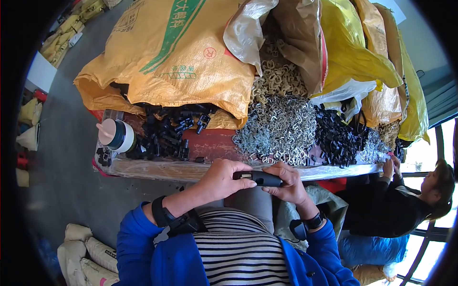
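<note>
Just off the table's front edge, a black tube-shaped plastic part [267, 179] lies level between my two hands. My left hand [223, 177] is closed on its left end, the thumb beside a small pale piece [246, 176] set in the part. Fingers of my right hand [289, 185] wrap round its right end. Similar-looking black plastic parts [167, 131] are heaped at the left of the table, beneath the mouth of an orange woven sack [191, 71]. Silver metal hooks or clips [291, 126] form a pile straight ahead.
A pink-lidded jar [114, 135] stands at the table's left end. Brass-coloured pieces [279, 78] and small black pieces [334, 136] form further piles. Yellow sacks [355, 47] line the back. At the right, another person [391, 200] works at the table. Stuffed sacks [88, 252] lie on the floor.
</note>
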The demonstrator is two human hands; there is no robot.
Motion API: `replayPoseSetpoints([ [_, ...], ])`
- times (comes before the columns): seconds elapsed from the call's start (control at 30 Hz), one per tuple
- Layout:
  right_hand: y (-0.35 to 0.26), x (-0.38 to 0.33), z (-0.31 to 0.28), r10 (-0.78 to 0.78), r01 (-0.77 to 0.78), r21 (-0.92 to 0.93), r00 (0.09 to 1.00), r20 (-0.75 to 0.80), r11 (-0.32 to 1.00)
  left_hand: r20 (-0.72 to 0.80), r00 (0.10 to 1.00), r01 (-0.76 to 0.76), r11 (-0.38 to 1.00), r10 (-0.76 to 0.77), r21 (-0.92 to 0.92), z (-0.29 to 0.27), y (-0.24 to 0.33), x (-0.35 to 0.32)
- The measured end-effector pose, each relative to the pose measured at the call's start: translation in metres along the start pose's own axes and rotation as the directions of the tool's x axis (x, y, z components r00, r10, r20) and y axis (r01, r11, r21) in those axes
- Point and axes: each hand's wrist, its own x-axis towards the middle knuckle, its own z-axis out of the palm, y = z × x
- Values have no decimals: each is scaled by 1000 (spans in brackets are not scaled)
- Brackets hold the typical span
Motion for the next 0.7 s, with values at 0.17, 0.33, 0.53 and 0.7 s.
replayPoseSetpoints([
  [0.17,1,7,-13,17,-32,128,993,116,991,114,991,78,997,-76,-15,0,5,7],
  [0.33,-12,1,-9,-54,55,-16,997,49,998,101,994,64,984,-47,-168,3,-6,6],
  [0.53,-24,-11,-8,62,-66,96,997,44,993,91,994,73,984,-58,-164,7,12,-5],
  [0.7,-39,-22,10,-122,85,-193,975,-185,978,50,997,82,905,-67,-417,15,7,-12],
])
